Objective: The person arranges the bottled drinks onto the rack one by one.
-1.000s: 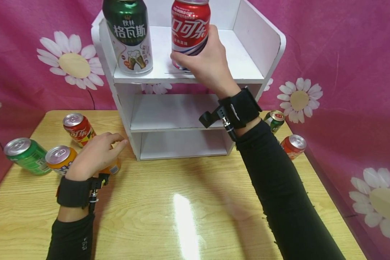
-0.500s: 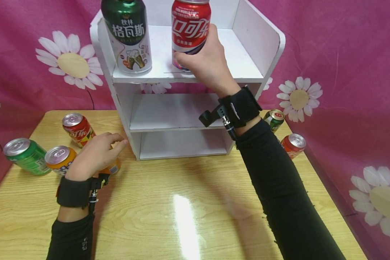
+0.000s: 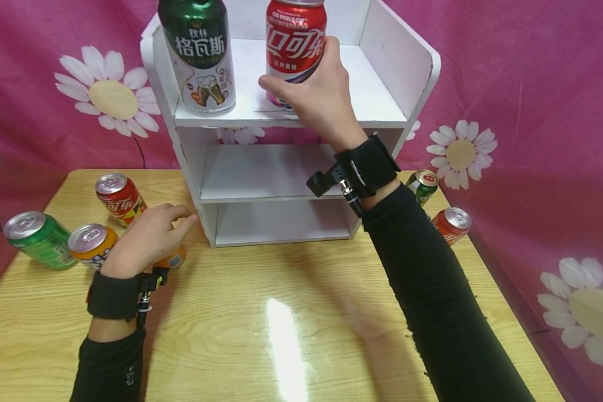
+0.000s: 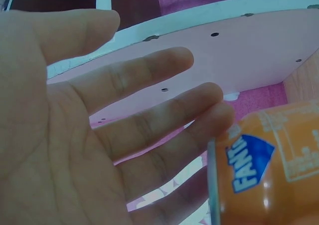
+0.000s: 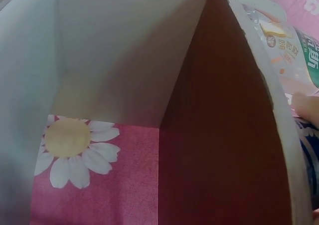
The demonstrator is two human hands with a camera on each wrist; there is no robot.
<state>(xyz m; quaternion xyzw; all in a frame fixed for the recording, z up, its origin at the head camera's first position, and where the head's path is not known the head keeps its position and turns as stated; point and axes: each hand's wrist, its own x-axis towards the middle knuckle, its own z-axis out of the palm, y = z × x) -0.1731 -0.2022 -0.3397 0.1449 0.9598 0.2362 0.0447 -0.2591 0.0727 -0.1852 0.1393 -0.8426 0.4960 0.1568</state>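
Note:
My right hand (image 3: 321, 95) is round a red cola can (image 3: 293, 36) upright on the top shelf. Its thumb lies straight across the can's lower front, the tip past the left edge; the other fingers are mostly hidden behind the can. To the left on that shelf stands a larger green and white can (image 3: 206, 61). My left hand (image 3: 143, 240) hovers low beside the shelf unit, fingers loosely spread. An orange Fanta can (image 4: 279, 170) shows at its fingertips in the left wrist view, partly hidden under the hand in the head view.
The white shelf unit (image 3: 281, 196) has two lower levels. On the wooden table (image 3: 231, 324), left, are a green can (image 3: 42, 243), another orange can (image 3: 91, 245) and a red cola can (image 3: 120, 198). A small green can (image 3: 423, 187) and a red can (image 3: 451, 224) stand right.
My right thumb has straightened and shifted left, its tip now beyond the cola can's edge. The can and my left hand have hardly moved.

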